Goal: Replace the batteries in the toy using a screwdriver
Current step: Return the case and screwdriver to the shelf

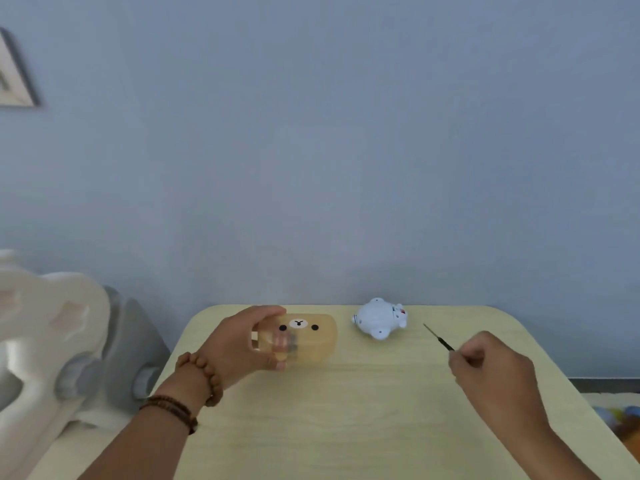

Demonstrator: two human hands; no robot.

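- On the pale wooden table point(346, 427), near its far edge, the white toy point(380, 318) lies tipped on its side, free of both hands and just right of a translucent amber box point(308, 337) printed with a bear face.
- The task looks barely begun: no screw, cover or loose battery lies on the table that I can see, and the toy's battery hatch cannot be made out at this size.
- Blurred shapes inside the amber box may be the fresh batteries, though they are too smeared to be sure.
- Left to do, by my reading: bring the toy closer, undo the hatch screw, swap the cells, and screw the cover back.
- The left hand point(235, 344) wraps the box's left end, thumb over the far top edge and fingers curled around the near side, a firm closed hold.
- The right hand point(491, 365) is curled tight around the handle of a thin screwdriver point(439, 337), fingers closed into a loose fist; only the dark shaft shows, its tip pointing far and left toward the toy.
- The screwdriver tip stands near the toy but clearly apart from it, touching nothing.
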